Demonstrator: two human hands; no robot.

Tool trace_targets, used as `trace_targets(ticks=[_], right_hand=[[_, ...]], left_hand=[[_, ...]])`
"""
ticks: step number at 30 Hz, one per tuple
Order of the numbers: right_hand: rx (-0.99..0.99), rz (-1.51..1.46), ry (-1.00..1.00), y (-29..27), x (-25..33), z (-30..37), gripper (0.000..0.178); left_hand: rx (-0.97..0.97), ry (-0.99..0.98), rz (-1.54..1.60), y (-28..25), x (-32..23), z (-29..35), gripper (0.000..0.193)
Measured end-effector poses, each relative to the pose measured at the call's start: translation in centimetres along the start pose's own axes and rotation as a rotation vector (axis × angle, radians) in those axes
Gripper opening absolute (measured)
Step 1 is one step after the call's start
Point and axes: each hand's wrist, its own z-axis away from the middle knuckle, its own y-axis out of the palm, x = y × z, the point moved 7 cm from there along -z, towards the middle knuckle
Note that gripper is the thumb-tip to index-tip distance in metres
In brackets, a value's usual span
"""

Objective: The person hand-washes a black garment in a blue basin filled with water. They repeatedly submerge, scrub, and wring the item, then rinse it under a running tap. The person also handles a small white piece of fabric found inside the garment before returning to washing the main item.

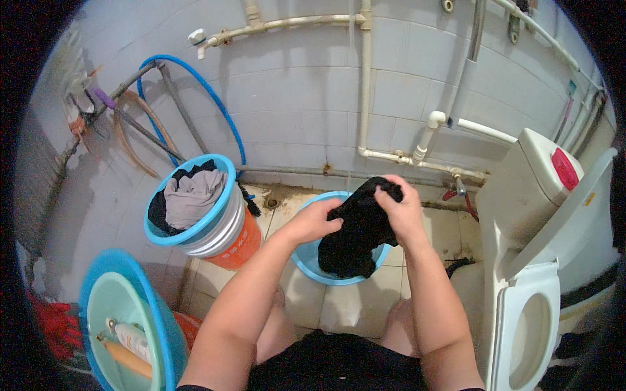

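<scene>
Both my hands grip one wet black garment (355, 234) held above a blue basin (306, 264) on the tiled floor. My left hand (317, 219) clutches the garment's left side. My right hand (401, 207) pinches its upper right part, close to the wall. The cloth hangs down into the basin and hides most of its inside.
A blue tub (218, 212) of grey and dark clothes sits on stacked buckets at the left. A teal basin (114, 306) with a brush and tube lies lower left. A white toilet (531, 287) stands right. Pipes (364, 85) and a blue hose (218, 104) run along the tiled wall.
</scene>
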Motion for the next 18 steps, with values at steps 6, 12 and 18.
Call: trace_targets(ticks=[6,12,18], right_hand=[[-0.069,-0.260,0.061,-1.9,0.4,-0.6,0.020],[-0.240,-0.444,0.319,-4.3,-3.4,-0.7,0.022],[-0.187,-0.378,0.405,-3.7,-5.3,-0.7,0.026]], left_hand=[[-0.128,-0.041,-0.062,0.5,0.8,-1.1,0.029],[-0.099,-0.236,0.470,0.5,4.9,-2.5,0.024],[-0.213,-0.212,0.487,0.0,6.3,-4.4,0.020]])
